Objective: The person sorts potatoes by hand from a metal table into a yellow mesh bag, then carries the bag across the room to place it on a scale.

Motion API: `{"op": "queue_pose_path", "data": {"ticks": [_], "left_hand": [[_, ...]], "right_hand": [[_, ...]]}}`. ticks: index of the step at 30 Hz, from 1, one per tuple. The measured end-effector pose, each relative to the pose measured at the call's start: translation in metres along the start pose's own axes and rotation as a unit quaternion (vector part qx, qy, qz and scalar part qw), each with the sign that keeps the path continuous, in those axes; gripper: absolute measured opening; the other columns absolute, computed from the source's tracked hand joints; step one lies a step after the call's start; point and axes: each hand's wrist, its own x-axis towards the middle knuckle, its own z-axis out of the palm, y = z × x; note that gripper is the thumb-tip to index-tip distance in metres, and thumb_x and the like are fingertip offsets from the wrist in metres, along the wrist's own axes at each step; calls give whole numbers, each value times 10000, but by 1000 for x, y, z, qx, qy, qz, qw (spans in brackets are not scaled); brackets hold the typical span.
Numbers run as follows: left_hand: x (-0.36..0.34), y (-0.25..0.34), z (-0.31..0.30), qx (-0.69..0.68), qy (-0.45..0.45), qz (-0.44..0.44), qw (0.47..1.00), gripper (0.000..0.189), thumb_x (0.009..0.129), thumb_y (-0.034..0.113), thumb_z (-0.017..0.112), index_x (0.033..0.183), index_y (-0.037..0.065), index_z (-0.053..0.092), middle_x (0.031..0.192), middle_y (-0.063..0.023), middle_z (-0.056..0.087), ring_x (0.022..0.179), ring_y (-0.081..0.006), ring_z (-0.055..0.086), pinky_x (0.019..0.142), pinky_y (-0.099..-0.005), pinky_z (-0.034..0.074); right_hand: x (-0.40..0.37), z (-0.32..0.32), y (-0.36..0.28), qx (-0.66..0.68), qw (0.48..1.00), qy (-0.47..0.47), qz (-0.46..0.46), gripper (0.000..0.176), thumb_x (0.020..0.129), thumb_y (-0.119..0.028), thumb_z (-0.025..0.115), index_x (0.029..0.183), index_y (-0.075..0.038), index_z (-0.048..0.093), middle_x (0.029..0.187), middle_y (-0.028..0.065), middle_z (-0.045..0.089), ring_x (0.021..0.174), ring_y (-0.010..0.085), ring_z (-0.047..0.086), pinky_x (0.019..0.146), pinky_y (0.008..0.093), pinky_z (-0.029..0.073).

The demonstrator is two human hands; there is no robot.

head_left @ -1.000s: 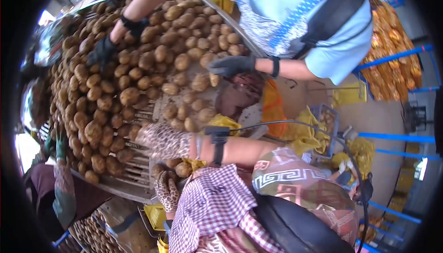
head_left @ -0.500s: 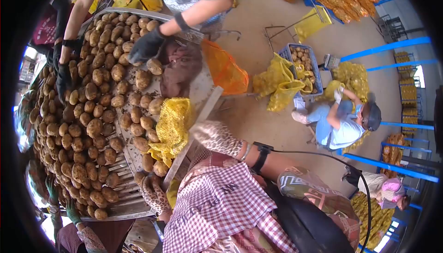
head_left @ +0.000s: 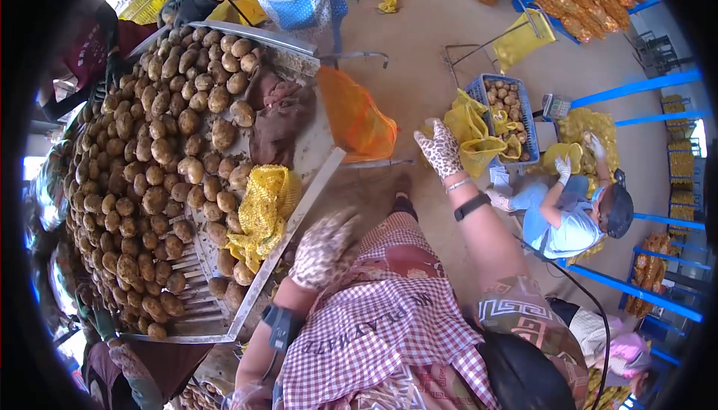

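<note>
My right hand (head_left: 441,150), in a leopard-print glove, is held out over the floor, fingers apart and nothing in it. Beyond it, in line of sight, are yellow mesh bags (head_left: 473,129). My left hand (head_left: 326,251), in a matching glove, is in front of my checked apron beside the metal table edge (head_left: 288,242). Motion blurs its fingers, but they look stretched out with nothing held. On the table, a crumpled yellow mesh bag (head_left: 262,204) lies nearest that hand, next to loose potatoes (head_left: 155,199). Farther up lies a dark brown cloth (head_left: 280,114).
An orange mesh bag (head_left: 355,118) hangs off the table's side. Co-workers' gloved hands (head_left: 187,6) are at the far corner. A blue crate (head_left: 527,114) of potatoes stands by a seated person (head_left: 568,219). A cable runs past my right arm.
My right hand has swung away from the table, up and right. My left hand has come off the potatoes at the table's near edge. A co-worker's gloved hands have withdrawn to the far corner.
</note>
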Motion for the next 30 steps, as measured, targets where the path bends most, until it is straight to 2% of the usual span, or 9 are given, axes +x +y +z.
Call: {"op": "queue_pose_path", "data": {"ticks": [4, 6, 10, 12, 15, 17, 22, 24, 30], "left_hand": [[79, -19, 54, 48, -52, -123, 990, 637, 780, 190, 680, 1351, 39, 441, 1403, -188, 433, 1263, -375, 448, 1056, -452, 377], [110, -32, 76, 92, -101, -252, 958, 694, 806, 214, 661, 1404, 22, 368, 1469, -193, 345, 1316, -392, 377, 1102, -443, 312], [139, -59, 106, 112, -132, -348, 921, 676, 845, 259, 629, 1422, 27, 365, 1459, -186, 378, 1337, -329, 380, 1116, -417, 306], [140, -61, 116, 141, -134, -368, 909, 566, 860, 253, 600, 1369, 49, 457, 1405, -158, 457, 1311, -312, 416, 1101, -428, 321], [136, -61, 120, 177, -104, -349, 914, 362, 796, 185, 619, 1149, 110, 637, 1203, -128, 600, 1186, -334, 507, 1041, -448, 368], [132, -60, 119, 173, -96, -345, 918, 361, 797, 192, 619, 1149, 113, 639, 1204, -131, 599, 1183, -333, 510, 1036, -453, 369], [152, -58, 110, 135, -121, -347, 920, 347, 801, 209, 624, 1135, 123, 651, 1195, -138, 602, 1168, -332, 520, 1019, -463, 378], [179, -50, 97, 113, -258, -385, 879, 341, 800, 225, 633, 1121, 114, 658, 1202, -146, 601, 1159, -336, 527, 1007, -457, 388], [197, -56, 78, 0, -301, -398, 866, 379, 824, 220, 627, 1179, 86, 639, 1234, -178, 582, 1179, -363, 509, 1036, -432, 375]], "right_hand": [[62, 35, -9, -2, 997, -71, -24, 571, 809, -376, 685, 1234, -21, 544, 1224, 217, 584, 1139, 370, 550, 990, 437, 429], [89, 55, -19, -3, 991, -118, -68, 600, 791, -408, 695, 1226, -22, 546, 1240, 220, 573, 1152, 372, 543, 985, 450, 431], [122, 70, -43, -12, 961, -259, -92, 605, 806, -391, 688, 1267, -32, 533, 1230, 219, 586, 1165, 353, 544, 995, 435, 427], [135, 81, -43, -12, 925, -368, -92, 567, 817, -357, 670, 1271, -43, 541, 1200, 200, 608, 1116, 343, 577, 964, 428, 452], [133, 112, -16, 39, 953, -286, -95, 457, 849, -315, 623, 1211, -37, 590, 1137, 197, 637, 1045, 358, 608, 921, 432, 476], [138, 117, -4, 80, 973, -205, -65, 388, 885, -291, 579, 1156, -16, 621, 1112, 211, 643, 1030, 372, 612, 911, 435, 482], [145, 122, 19, 128, 977, -166, -38, 350, 896, -260, 584, 1125, 3, 620, 1097, 226, 644, 1037, 385, 606, 899, 425, 486], [147, 124, 14, 155, 973, -168, -4, 328, 894, -252, 594, 1098, 4, 617, 1084, 220, 651, 1032, 384, 609, 887, 428, 486], [151, 121, 5, 177, 972, -156, -3, 275, 881, -249, 609, 1074, -55, 633, 988, 196, 677, 947, 378, 637, 823, 420, 506]]}}
